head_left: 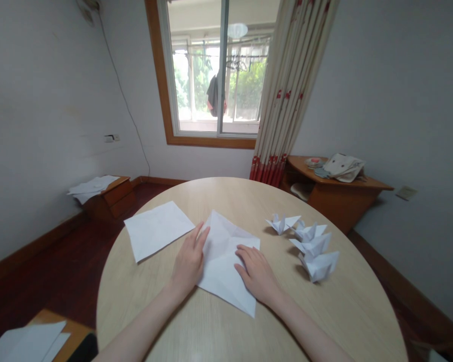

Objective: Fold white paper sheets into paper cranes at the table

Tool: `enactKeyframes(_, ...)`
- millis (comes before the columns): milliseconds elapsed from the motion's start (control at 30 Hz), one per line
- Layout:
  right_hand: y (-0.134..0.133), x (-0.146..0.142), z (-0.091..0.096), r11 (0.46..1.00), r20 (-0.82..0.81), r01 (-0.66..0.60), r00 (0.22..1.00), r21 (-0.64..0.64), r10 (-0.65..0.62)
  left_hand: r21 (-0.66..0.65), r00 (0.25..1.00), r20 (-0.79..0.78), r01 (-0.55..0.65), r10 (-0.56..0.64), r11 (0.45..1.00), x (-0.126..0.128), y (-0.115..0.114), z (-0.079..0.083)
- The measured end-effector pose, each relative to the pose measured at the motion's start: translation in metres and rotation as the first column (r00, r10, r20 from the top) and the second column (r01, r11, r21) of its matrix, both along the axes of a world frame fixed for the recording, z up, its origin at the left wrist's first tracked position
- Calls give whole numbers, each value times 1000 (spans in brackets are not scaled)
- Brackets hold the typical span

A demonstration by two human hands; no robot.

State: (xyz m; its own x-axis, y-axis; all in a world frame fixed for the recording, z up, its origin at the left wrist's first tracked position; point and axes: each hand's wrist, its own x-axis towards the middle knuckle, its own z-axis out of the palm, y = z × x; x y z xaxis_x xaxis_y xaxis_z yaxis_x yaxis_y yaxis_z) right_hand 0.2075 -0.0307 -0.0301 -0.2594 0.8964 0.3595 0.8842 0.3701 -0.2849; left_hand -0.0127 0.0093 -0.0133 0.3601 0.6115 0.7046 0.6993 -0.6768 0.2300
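A creased sheet of white paper (226,271) lies on the round table in front of me, its corners turned to the far side and toward me. My left hand (190,256) rests along the sheet's left edge, fingers stretched out and pointing away from me. On the right part of the same sheet lies my right hand (254,271), its fingers spread and slightly bent against the paper. Several folded white paper cranes (319,264) stand in a row to the right of my right hand. Left of my left hand is a flat stack or sheet of white paper (156,229).
The round wooden table (136,311) fills the foreground. Beyond it are a window (196,90), a patterned curtain (290,85) and a corner cabinet (335,201) with a cloth bag (343,167). Papers (92,187) lie on a low cabinet (117,198); more sheets (30,342) are at lower left.
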Motion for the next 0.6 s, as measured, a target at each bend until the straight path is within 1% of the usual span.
enactKeyframes(167,0,2,2,998,64,8,998,-66,-4,21,990,-139,-2,5,1000,-2,6,-8)
enactKeyframes(300,2,5,-1,995,101,-16,995,-100,27,-27,978,-206,31,-36,999,-3,11,-17)
enactKeyframes(433,8,11,-6,992,80,-76,993,-106,84,-146,960,-243,102,-135,984,-6,15,-25)
enactKeyframes(533,12,13,-9,989,57,-96,993,-114,103,-278,935,-249,182,-254,943,-7,17,-31)
enactKeyframes(600,13,13,-10,988,49,-94,994,-123,101,-363,917,-250,209,-311,908,-7,17,-33)
